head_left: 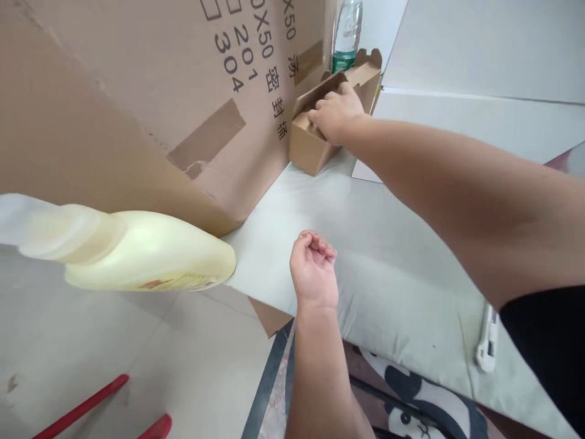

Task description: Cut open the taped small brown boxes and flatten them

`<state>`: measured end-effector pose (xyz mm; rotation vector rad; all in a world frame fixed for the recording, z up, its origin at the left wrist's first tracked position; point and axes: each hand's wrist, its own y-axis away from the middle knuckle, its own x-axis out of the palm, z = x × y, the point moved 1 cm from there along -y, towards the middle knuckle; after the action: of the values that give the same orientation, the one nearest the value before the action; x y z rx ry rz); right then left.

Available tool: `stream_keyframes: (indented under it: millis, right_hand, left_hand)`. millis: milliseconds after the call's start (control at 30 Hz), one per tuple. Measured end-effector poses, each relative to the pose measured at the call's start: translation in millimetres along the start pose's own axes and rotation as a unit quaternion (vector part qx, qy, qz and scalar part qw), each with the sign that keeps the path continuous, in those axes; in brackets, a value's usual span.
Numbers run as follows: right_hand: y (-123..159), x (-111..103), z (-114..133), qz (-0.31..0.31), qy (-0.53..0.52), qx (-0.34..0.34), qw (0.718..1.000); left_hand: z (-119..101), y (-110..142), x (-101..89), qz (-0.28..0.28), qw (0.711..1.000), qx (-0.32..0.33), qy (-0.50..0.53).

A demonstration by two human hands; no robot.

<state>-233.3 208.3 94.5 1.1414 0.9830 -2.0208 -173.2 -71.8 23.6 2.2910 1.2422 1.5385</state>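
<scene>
My right hand (336,113) reaches far forward and presses on the flaps of a small open cardboard box (315,143) that stands against a large cardboard carton (150,103); its fingers curl over the box's top. My left hand (313,271) hovers over the pale sheet (365,231) in a loose fist with nothing visible in it. A pale yellow plastic bottle (137,250) lies on its side at the left, just apart from my left hand.
A clear bottle with a green label (346,33) stands behind the small box. White panels (479,73) lie at the back right. Red handles (91,408) show at the lower left on a tiled floor. A panda-print fabric (425,408) lies below the sheet.
</scene>
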Motion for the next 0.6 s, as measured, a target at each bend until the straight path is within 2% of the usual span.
stream_keyframes:
  millis: [67, 133, 233, 367, 433, 500, 600]
  right_hand:
    - [16.1, -2.2, -11.6, 0.018, 0.014, 0.016, 1.000]
    - [54.4, -9.9, -18.9, 0.024, 0.027, 0.010, 0.999]
    - [142.7, -34.1, -18.0, 0.016, 0.035, -0.023, 0.999]
    - [280.0, -82.4, 1.7, 0.045, 0.009, -0.101, 0.994]
    - [339.9, -106.2, 14.4, 0.021, -0.014, -0.144, 0.989]
    - [387.6, -123.2, 25.3, -0.012, -0.001, -0.197, 0.980]
    - [435.2, -131.5, 33.2, -0.079, 0.007, -0.196, 0.977]
  left_hand:
    - [-2.7, -1.1, -3.0, 0.006, 1.000, 0.026, -0.009]
    - [-4.6, -0.2, -5.0, 0.007, 0.997, 0.067, -0.021]
    - [-6.9, 4.8, -5.8, -0.008, 0.988, 0.152, -0.039]
    - [-2.5, 14.3, -1.8, -0.012, 0.960, 0.262, -0.095]
    - [7.9, 19.4, 3.8, 0.046, 0.946, 0.280, -0.159]
    - [24.4, 25.3, 11.7, 0.137, 0.927, 0.266, -0.225]
    - [53.3, 34.1, 25.0, 0.244, 0.897, 0.226, -0.292]
